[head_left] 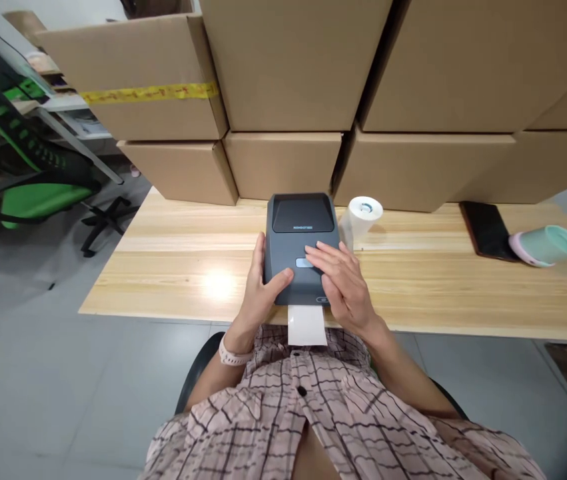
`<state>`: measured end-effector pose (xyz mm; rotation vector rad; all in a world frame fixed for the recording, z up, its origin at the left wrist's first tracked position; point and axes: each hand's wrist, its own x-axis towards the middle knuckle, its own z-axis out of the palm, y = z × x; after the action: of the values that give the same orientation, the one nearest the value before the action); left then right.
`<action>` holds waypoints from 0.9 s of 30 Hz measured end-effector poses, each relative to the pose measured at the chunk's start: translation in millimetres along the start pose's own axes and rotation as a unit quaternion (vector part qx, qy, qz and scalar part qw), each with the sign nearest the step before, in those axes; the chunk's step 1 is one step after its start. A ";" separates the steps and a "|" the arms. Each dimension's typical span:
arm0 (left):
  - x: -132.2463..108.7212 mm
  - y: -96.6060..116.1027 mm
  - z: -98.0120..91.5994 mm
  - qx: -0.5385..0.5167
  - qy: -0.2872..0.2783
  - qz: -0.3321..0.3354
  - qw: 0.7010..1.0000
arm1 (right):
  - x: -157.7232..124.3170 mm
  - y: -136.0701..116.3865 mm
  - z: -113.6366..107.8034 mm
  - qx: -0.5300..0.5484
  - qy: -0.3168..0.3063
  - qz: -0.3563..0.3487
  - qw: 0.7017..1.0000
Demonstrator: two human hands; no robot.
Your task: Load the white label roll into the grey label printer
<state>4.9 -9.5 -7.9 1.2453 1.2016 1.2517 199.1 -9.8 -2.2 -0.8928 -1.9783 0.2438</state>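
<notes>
A checked shirt (pixel 273 413) is nearest, with a grey printer (pixel 278 250) beyond it on the worktop (pixel 178 267), a white strip (pixel 307 327) jutting from its front, the left hand (pixel 258 287), fingers open, along its side, the right hand (pixel 347 283) loosely outstretched over its top.

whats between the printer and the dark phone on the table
In the head view, a white roll stands between the printer and the phone, close to the printer; past it, only wooden tabletop shows up to the phone.
</notes>
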 end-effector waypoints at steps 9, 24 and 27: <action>-41.0 -7.7 -3.7 0.080 0.154 0.064 0.983 | 0.1 -2.3 7.0 -0.007 0.045 0.006 0.999; -67.8 -11.5 -10.7 -0.045 -0.157 -0.217 0.962 | 13.7 -9.2 -13.0 -0.148 -0.087 -0.010 0.985; -67.0 -6.0 -25.9 -0.021 -0.150 -0.173 0.973 | 15.3 -4.6 -11.5 -0.142 -0.084 -0.033 0.986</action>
<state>-20.2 -76.5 -17.0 1.0914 1.1056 0.7981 201.3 -4.8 16.7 -1.0127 -2.2335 -0.0032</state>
